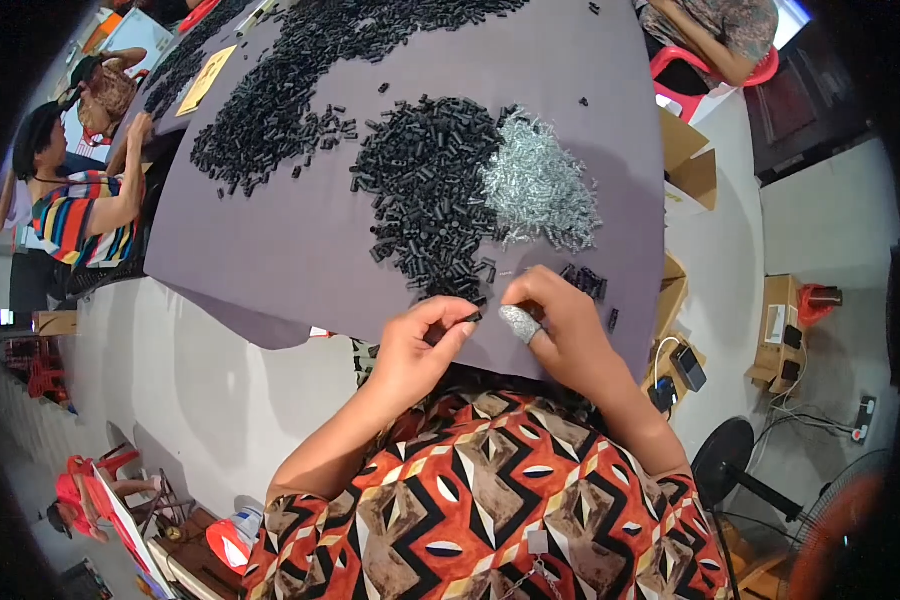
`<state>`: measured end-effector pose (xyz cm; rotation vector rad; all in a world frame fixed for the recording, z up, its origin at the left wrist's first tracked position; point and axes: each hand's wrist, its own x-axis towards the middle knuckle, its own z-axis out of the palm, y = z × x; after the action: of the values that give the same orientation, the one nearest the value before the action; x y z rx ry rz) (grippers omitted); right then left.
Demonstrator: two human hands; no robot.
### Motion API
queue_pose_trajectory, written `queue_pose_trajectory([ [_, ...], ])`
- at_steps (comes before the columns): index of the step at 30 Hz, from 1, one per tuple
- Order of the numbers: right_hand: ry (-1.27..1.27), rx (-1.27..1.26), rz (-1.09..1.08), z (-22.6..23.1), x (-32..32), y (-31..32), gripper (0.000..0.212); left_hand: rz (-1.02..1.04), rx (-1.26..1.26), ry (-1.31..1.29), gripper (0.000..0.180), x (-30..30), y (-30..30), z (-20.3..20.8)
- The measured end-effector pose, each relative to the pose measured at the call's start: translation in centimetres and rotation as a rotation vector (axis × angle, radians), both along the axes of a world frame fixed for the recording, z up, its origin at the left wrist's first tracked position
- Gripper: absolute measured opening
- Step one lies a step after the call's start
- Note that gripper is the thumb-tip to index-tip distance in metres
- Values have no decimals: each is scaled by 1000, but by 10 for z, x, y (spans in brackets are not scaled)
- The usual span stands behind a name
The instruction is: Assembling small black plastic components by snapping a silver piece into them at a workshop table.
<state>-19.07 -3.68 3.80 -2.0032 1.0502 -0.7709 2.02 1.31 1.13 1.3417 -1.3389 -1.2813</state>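
Left hand (417,342) pinches small black piece (473,317); right hand (572,328) curled, cannot tell whether gripping. Slack pinch could drop piece into black pile (425,175).

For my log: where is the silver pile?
In the head view, the silver pile is right of centre, touching the nearer black pile, beyond the right hand.

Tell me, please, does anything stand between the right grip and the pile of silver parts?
Nothing visible does: a narrow strip of cloth separates the right grip from the silver pile. Loose black pieces lie close beside the grip, just to the right of this path.
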Motion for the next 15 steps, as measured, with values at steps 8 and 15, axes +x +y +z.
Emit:
queue_pose_trajectory([
  [8, -246, 206, 45, -9, -5, 3, 28, -62, 63, 59, 16, -9, -3, 3],
  [15, -238, 306, 84, -11, -7, 5, 32, -186, -429, -384, 17, -5, -6, 2],
])
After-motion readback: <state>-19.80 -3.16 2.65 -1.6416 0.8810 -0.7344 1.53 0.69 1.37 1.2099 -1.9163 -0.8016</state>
